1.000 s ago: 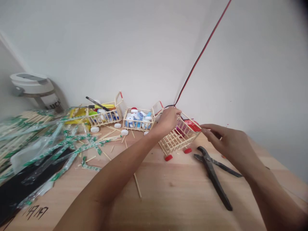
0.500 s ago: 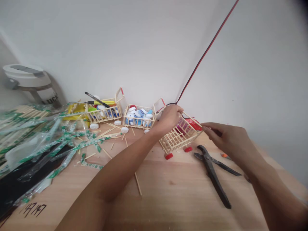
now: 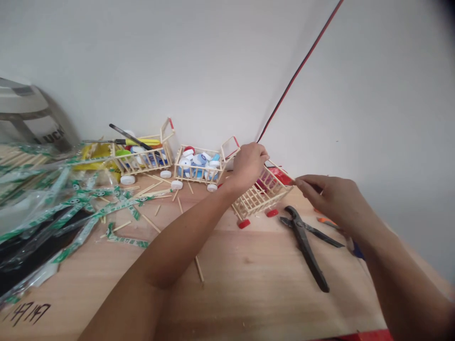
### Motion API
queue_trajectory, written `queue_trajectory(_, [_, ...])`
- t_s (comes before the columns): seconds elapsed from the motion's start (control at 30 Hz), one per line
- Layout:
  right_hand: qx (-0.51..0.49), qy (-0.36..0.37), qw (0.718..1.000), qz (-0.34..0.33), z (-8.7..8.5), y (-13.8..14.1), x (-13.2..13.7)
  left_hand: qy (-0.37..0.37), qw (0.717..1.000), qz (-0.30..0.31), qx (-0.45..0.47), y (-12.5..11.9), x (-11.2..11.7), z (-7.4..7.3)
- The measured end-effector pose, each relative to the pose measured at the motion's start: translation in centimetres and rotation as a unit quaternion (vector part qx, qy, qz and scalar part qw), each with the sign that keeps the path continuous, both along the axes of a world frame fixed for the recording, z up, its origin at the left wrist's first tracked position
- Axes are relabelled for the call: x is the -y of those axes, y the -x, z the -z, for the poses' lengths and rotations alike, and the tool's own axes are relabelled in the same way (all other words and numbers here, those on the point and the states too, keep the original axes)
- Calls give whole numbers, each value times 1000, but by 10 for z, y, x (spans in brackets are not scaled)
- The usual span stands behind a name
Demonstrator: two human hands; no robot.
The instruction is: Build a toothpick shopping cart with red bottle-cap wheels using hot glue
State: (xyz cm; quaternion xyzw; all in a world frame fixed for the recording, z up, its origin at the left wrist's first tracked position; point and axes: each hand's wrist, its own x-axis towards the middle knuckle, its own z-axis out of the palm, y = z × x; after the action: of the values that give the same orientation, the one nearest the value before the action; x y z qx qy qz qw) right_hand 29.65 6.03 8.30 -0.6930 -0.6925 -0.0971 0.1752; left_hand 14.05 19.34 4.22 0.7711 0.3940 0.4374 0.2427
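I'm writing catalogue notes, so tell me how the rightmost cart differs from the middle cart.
The rightmost cart shows red wheels; the middle cart shows white ones in front. White and blue caps fill the middle cart, while the rightmost cart's slatted floor shows. Both are pale and slatted.

Lidded cup [image 3: 31, 116] far left; dark pliers [image 3: 306, 247] on wooden table [image 3: 249, 298].
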Motion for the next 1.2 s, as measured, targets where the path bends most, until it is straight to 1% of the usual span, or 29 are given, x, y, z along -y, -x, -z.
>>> queue_trajectory(0.1, [-3, 42, 999, 8, -1, -1, 2, 8, 1000, -2, -3, 0, 0, -1])
queue_trajectory(0.27, [-19, 57, 997, 48, -3, 8, 7, 42, 999, -1, -7, 4, 4, -6])
queue_trajectory(0.43, [31, 52, 995, 83, -2, 19, 8, 53, 999, 0, 1, 4, 4, -6])
queue_trajectory(0.6, [82, 60, 986, 131, 1, 22, 7, 58, 998, -1, -6, 4, 3, -6])
queue_trajectory(0.83, [105, 68, 982, 143, 2, 25, 8, 55, 998, -3, -19, 5, 5, -7])
queue_trajectory(1.0, [104, 90, 978, 159, 1, 29, 7, 54, 998, -3, -15, 5, 4, -5])
queue_trajectory(1.2, [111, 78, 978, 158, 4, 28, 7, 45, 999, 0, -8, 5, 3, -2])
